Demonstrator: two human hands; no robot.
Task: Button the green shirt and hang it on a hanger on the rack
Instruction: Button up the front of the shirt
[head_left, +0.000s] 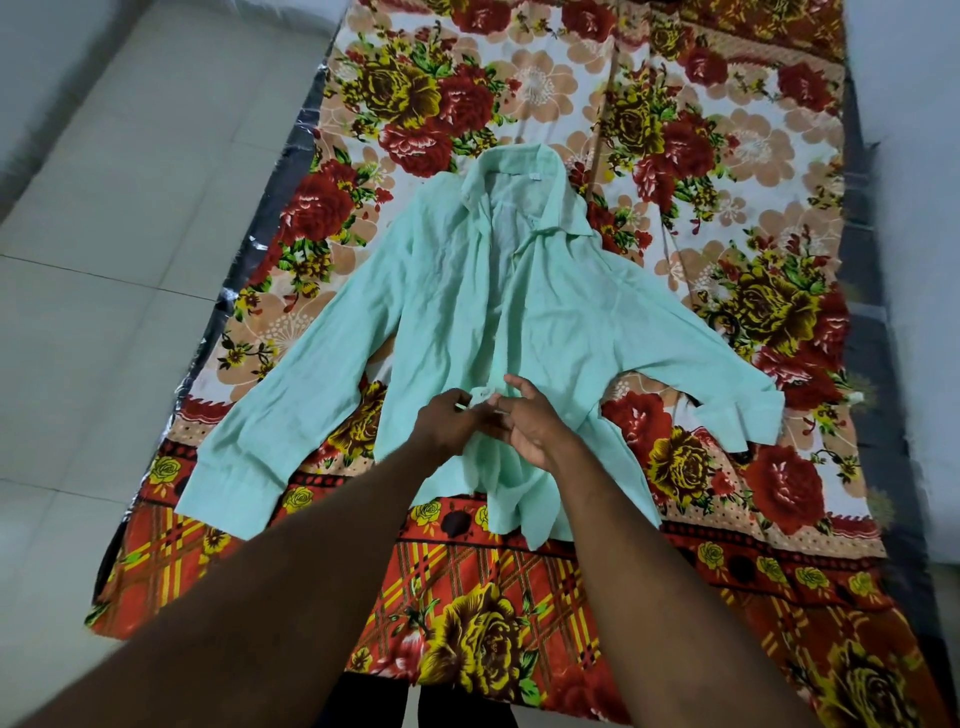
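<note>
Reaching down to the green shirt (467, 291), spread face up with sleeves flung wide on a floral sheet (727, 156) of red and yellow roses with a plaid border. Thin, crinkled, slightly sheer mint cloth; pointed collar open at the far end, front gaping below it. Pinched one front edge near the hem between thumb and curled fingers of the left hand (452, 426). Held the facing edge with the right hand (535, 421), fingers bent onto the cloth, index stretched over it. Small pale patch between the fingertips, too blurred to name. Smooth pale floor tiles (104, 260) left of the sheet.
</note>
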